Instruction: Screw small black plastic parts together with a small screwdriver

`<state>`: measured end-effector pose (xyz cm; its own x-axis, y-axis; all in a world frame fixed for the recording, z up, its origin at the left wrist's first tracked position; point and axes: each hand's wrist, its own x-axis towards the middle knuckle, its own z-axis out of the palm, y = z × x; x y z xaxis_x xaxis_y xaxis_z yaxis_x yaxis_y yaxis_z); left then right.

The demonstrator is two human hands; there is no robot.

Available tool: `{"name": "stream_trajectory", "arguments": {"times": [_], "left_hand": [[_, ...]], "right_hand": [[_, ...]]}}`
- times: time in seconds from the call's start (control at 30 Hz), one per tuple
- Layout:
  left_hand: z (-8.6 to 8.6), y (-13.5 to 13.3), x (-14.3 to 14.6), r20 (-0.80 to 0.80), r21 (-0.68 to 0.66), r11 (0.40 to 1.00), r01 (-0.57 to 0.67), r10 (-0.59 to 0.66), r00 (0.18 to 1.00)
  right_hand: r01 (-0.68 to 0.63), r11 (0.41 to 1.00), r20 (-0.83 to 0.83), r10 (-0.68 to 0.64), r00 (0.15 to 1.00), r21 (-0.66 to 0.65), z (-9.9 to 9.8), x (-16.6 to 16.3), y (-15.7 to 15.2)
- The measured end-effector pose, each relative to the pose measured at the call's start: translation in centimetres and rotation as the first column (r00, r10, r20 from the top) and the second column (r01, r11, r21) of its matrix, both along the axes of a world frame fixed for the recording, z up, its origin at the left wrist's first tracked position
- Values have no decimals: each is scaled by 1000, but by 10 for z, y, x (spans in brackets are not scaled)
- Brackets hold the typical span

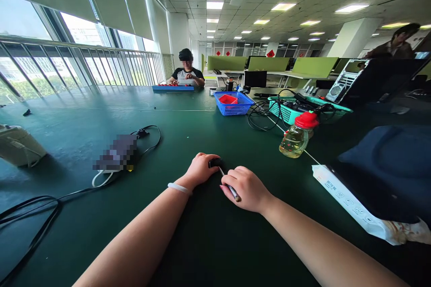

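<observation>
Both my hands rest close together on the dark green table (208, 242). My left hand (199, 169) is curled round a small black object (215, 162), with a white band on its wrist. Just to its right, my right hand (245, 187) is closed on a thin pen-like tool (229, 185). The tool's tip points toward the black object and its other end sticks out near my thumb. What the black object is I cannot make out.
A bottle of yellow liquid with a red cap (296, 135) stands at right. A white packet (353, 206) and a dark blue cushion (390, 166) lie nearer. Blue basket (233, 103), teal basket with cables (292, 108), black cables (37, 215) at left. A seated person (187, 71) works at the far end.
</observation>
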<state>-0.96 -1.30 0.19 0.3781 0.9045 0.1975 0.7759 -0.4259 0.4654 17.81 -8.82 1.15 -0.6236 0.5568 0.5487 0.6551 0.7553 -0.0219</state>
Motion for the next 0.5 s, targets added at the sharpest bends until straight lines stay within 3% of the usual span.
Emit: {"name": "stream_trajectory", "arguments": {"times": [0.17,0.5], "left_hand": [[-1,1,-1,11,-11,1000,-4,5,1000],[-2,1,-2,38,-9,1000,-4,4,999]], "right_hand": [[-1,1000,-109,1,994,-8,1,3,2],[18,1000,-77,-20,997,-21,-1,3,2]]}}
